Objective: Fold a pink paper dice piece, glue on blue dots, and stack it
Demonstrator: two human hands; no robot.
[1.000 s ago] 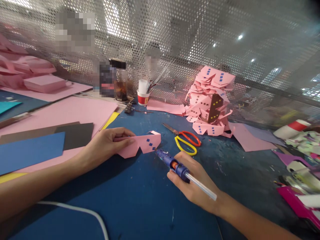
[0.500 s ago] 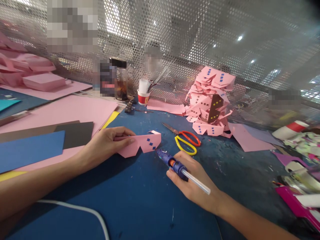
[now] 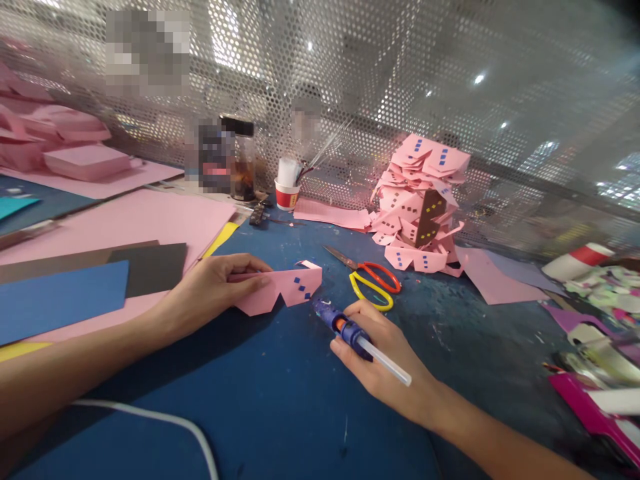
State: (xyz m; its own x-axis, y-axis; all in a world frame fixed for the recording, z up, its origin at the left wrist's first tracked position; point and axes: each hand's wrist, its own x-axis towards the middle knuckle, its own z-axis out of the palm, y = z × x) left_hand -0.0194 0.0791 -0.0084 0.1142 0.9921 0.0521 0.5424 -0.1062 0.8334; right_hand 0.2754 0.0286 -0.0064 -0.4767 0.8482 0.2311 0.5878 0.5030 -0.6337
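Observation:
My left hand point(image 3: 223, 283) pinches the left part of a folded pink paper piece point(image 3: 260, 300) between thumb and fingers. Its lower edge has a V-shaped notch, and small blue squares point(image 3: 300, 289) run in a slanted row on its right part. In my right hand point(image 3: 383, 360) is a blue hot glue gun point(image 3: 326, 313), gripped with a whitish glue stick point(image 3: 387, 362) sticking out of its back. The nozzle points at the paper's lower right edge, close to the lowest square; whether it touches I cannot tell. Scissors point(image 3: 373, 288) with red and yellow handles lie just beyond.
A tall stack of pink paper pieces point(image 3: 415, 193) stands at the back. Left are blue card point(image 3: 65, 297) and pink sheets point(image 3: 150, 213). Behind stand a paper cup point(image 3: 287, 197) and a jar point(image 3: 243, 167). A white cable point(image 3: 165, 417) crosses the front; a magenta object point(image 3: 587, 407) lies right.
My right hand and the glue gun have shifted very slightly left, and the glue stick's rear end sits a little higher and further left. My left hand and the paper look unchanged.

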